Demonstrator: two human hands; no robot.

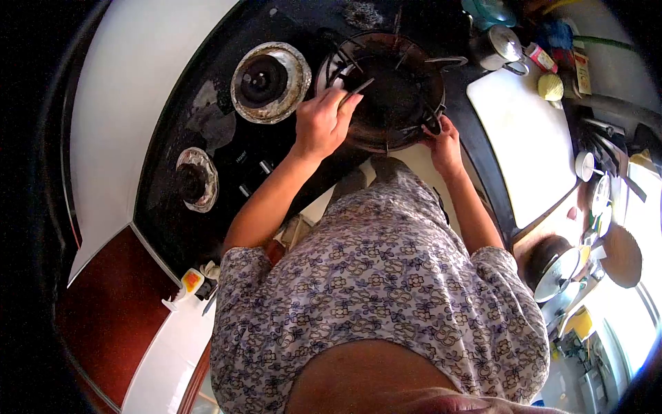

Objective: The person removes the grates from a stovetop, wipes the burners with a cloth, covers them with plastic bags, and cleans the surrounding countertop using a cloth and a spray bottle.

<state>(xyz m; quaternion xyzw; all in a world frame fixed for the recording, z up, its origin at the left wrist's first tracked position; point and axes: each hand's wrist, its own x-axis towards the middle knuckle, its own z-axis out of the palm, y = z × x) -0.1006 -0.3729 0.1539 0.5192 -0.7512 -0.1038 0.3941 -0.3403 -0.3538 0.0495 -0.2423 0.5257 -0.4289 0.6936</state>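
A round dark burner grate (429, 84) with several prongs sticking out from its ring is over the black stovetop, in front of my body. My left hand (323, 124) is closed at its left side, with a thin metal prong (360, 87) between thumb and fingers. At the lower right of the ring, my right hand (445, 143) has its fingers closed around a dark curved prong. The middle of the ring is dark, and I cannot make out what lies beneath. Left of my left hand, a bare burner (263, 80) sits in a stained metal drip pan.
A smaller burner (192, 181) is at the stovetop's left. A white board (527, 127) lies to the right, below a lidded metal pot (499, 47) and a yellow-green ball-shaped item (550, 87). A pan with a glass lid (557, 274) stands among utensils at the far right.
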